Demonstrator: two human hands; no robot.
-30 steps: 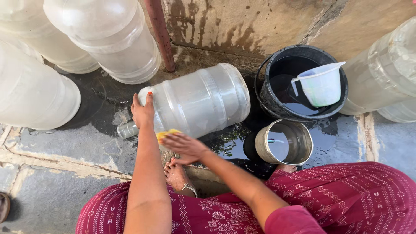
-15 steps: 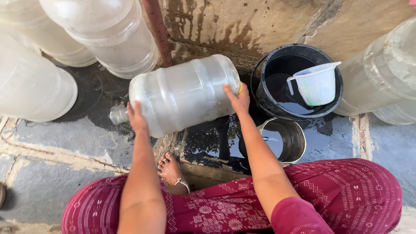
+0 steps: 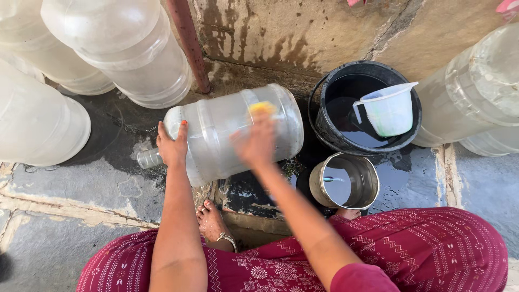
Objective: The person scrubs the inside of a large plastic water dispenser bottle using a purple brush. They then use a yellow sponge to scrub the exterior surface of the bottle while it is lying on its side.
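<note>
Both arms outstretched: left hand (image 3: 172,146) steadies jug (image 3: 227,135).

A stained, cracked concrete wall (image 3: 303,32) rises behind. The stone floor (image 3: 65,205) is wet and dark near it. Daylight falls evenly.

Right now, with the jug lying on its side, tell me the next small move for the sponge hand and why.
Probably draw the right hand and its yellow sponge along the large clear jug toward the neck. The sponge sits near the jug's base end, the left hand steadies the shoulder, and the stretch between them looks not yet reached.
</note>
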